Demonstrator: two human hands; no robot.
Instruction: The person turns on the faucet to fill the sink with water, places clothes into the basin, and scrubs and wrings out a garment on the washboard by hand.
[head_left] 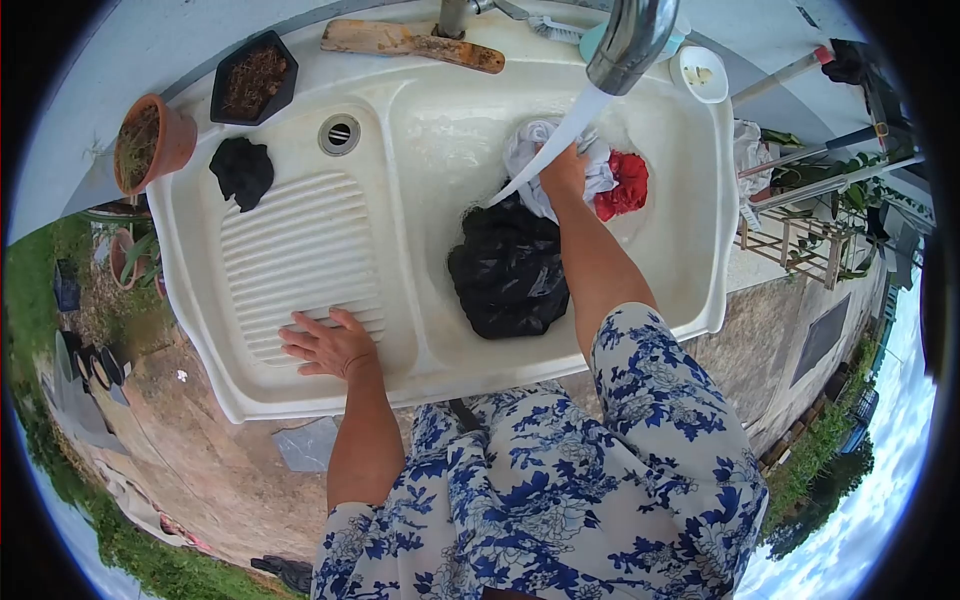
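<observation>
My left hand (330,343) lies flat with its fingers spread on the ridged washboard (300,250) of the white sink. Inside the basin, my right hand (566,172) grips a wet white cloth (528,148), its fingertips partly hidden in the folds. A red cloth (624,186) bunches against the white one on the right. Soaked black cloth (508,270) sits in a heap just in front of them. Water (550,150) streams from the metal tap (632,45) and lands by the black heap, passing close to my right hand.
A small black cloth (242,172) rests at the washboard's upper left, near the drain (339,134). Along the back stand a terracotta pot (172,150), a dark hexagonal pot (254,80), a wooden board (400,40), a brush (556,30) and a white soap dish (700,75).
</observation>
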